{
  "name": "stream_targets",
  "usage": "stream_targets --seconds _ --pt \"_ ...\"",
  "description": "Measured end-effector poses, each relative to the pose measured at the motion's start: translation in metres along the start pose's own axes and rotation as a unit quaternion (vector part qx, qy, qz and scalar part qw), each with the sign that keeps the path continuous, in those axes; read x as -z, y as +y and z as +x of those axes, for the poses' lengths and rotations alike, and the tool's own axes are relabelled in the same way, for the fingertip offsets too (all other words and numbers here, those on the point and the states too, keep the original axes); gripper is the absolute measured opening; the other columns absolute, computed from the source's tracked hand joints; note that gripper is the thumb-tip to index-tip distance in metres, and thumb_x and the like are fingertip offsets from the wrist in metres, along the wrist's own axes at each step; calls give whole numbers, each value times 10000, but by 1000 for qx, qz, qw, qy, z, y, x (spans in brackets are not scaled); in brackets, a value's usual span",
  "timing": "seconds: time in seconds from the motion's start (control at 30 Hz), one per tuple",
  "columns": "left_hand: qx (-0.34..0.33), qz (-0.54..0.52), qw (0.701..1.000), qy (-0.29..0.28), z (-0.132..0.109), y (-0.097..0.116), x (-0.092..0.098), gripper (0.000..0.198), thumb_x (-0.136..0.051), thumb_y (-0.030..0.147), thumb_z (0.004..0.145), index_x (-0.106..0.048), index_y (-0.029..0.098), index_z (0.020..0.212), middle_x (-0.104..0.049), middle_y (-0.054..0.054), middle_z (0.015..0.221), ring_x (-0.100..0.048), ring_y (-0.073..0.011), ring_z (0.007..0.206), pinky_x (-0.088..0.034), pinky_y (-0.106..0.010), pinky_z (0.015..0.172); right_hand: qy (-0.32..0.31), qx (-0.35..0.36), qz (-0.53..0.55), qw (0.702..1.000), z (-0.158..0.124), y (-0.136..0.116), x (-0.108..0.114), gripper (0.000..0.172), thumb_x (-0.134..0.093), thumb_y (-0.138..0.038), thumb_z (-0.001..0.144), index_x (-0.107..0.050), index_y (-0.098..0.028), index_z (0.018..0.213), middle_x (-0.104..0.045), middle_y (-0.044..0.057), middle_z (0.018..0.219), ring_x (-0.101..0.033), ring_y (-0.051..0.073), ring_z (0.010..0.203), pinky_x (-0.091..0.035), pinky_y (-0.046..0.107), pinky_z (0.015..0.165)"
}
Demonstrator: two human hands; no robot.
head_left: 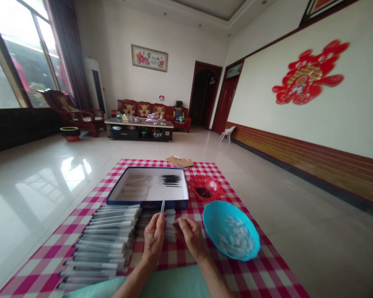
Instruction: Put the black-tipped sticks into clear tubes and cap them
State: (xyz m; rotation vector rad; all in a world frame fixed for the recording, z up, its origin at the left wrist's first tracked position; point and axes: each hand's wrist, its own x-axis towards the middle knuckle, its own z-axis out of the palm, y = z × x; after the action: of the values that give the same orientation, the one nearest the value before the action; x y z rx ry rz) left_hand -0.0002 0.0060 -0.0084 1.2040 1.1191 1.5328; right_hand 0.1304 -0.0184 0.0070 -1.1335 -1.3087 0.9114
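Observation:
My left hand [153,238] is closed around a slim pale pen [163,206], its narrow end pointing up between thumb and fingers. Just to the right, the fingertips of my right hand [191,236] are pinched together; what they hold, if anything, is too small to make out. A long stack of translucent pens with dark ends [105,236] lies left of my hands. Behind both hands more clear pen parts [170,231] lie on the cloth, partly hidden. On the right stands a turquoise bowl [209,221] with small whitish translucent pieces [238,238].
A shallow blue-edged white box [161,194] holds clear tubes [135,187] and thin black sticks [170,180]. Beside it is a red bowl [216,189] with small dark bits [202,192]. Brown cardboard [182,162] lies at the far edge of the checked tablecloth [211,167].

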Motion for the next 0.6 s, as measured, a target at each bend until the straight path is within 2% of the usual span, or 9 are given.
stream_targets --seconds 0.07,0.13,0.2,0.27,0.43,0.53,0.6 --pt "-41 50 998 -14 -2 -3 0 380 -549 530 809 -650 165 782 -509 40 561 -454 -99 498 -367 -188 485 24 33 -62 997 4 -14 8 319 -474 -419 875 -677 -183 810 -637 12 642 -586 146 598 -439 225 553" --pt "-81 95 992 -28 -3 -6 0 336 -544 474 828 -677 177 910 -628 6 676 -558 -136 595 -436 -205 582 44 66 -137 987 10 -28 24 249 -508 -367 852 -682 -191 823 -650 20 680 -594 158 639 -451 240 600" --pt "-119 132 983 -45 -3 -8 1 337 -529 406 845 -664 187 1063 -702 -34 852 -632 -182 743 -476 -237 694 65 91 -213 971 14 -38 48 187 -559 -322 803 -696 -195 806 -677 40 754 -609 181 701 -465 268 663" --pt "-149 160 974 -55 -3 -11 2 354 -502 355 857 -642 188 1137 -717 -51 924 -657 -203 806 -492 -260 744 86 95 -283 951 17 -41 77 165 -573 -297 773 -707 -202 777 -693 49 781 -620 201 735 -470 300 707" --pt "-192 201 960 -34 -2 -14 0 330 -473 320 863 -665 175 1089 -720 -42 775 -674 -193 692 -525 -262 696 117 61 -363 923 23 -35 144 203 -556 -330 746 -711 -201 767 -713 58 766 -646 225 719 -481 330 691" --pt "-213 208 954 -24 -3 -16 -1 312 -464 305 866 -669 170 1059 -707 -32 710 -668 -180 628 -532 -245 638 109 44 -402 908 35 -35 165 246 -521 -339 750 -716 -195 794 -722 66 781 -655 224 724 -477 323 682" --pt "-222 212 951 -21 -3 -18 -2 296 -460 293 869 -664 167 1043 -701 -27 696 -664 -171 607 -530 -233 615 81 24 -430 899 45 -37 172 238 -515 -305 742 -722 -198 792 -729 56 777 -659 215 717 -471 306 673"
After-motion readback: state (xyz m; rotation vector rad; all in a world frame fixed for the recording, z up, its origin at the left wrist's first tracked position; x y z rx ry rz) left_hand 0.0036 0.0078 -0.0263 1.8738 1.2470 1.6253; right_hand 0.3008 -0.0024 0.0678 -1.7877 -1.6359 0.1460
